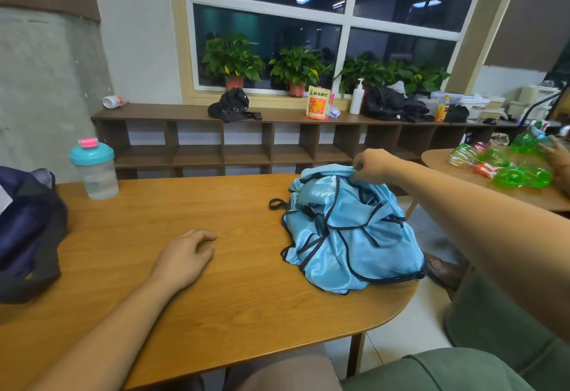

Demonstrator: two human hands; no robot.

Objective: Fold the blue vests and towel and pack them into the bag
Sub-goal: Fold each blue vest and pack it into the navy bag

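Pinching blue vests (348, 236) at far top | right grip (368, 165) | left grip (185, 252) apart

Desk (246, 298): middle and near edge bare, passable from the front. Left edge blocked by dark bag (27, 236); 1 shaker bottle (95, 171) stands at the far edge beside it. Blue vests (348, 242) heaped at the right end, reaching that edge. Left hand (185, 252) rests mid-desk between bag and heap.
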